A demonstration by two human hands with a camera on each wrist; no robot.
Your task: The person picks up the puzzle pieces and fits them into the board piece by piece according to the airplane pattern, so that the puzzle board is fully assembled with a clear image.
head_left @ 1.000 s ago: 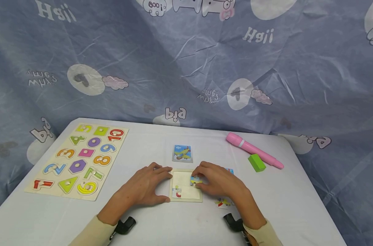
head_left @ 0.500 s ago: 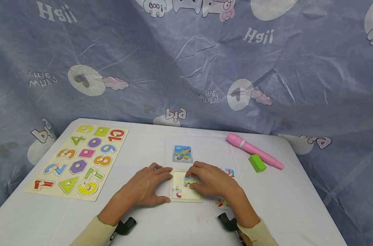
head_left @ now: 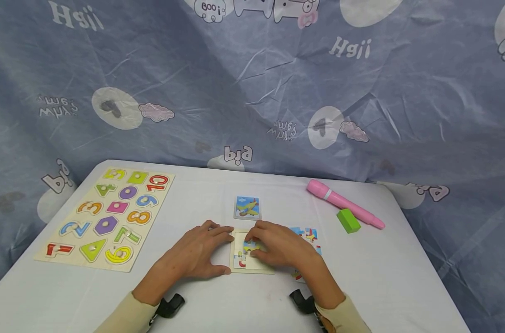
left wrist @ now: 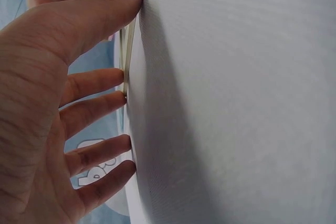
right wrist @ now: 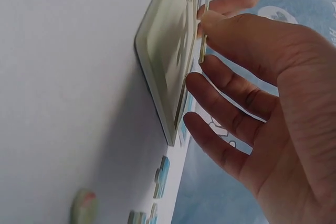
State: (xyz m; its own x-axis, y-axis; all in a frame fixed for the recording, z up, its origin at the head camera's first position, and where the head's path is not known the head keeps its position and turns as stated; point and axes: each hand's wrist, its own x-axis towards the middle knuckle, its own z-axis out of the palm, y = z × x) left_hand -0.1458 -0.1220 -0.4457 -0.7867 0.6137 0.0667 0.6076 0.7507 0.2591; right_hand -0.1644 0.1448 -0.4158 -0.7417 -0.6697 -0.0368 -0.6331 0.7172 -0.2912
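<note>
A small square puzzle tray (head_left: 252,272) with a pale raised rim lies in front of the person. My left hand (head_left: 198,250) rests at its left side, fingertips and thumb touching the edge, fingers fairly straight. Between thumb and fingertips, my right hand (head_left: 282,245) pinches a puzzle piece (head_left: 249,247) printed blue and yellow. In the right wrist view that puzzle piece (right wrist: 203,45) is seen edge-on, above the tray floor. Another puzzle piece (head_left: 239,262) lies in the tray's near left corner. My right hand partly covers the tray's right side.
Several loose puzzle pieces (head_left: 311,234) lie right of the tray, partly behind the right hand. Beyond the tray is an airplane picture card (head_left: 247,207). A number-and-shape board (head_left: 107,217) lies left; a pink marker-shaped object (head_left: 344,202) and green block (head_left: 348,220) lie right.
My right hand has moved left over the tray with the pinched puzzle piece, bringing it nearer the piece in the corner. More loose pieces show at the right. The left hand stays put.
</note>
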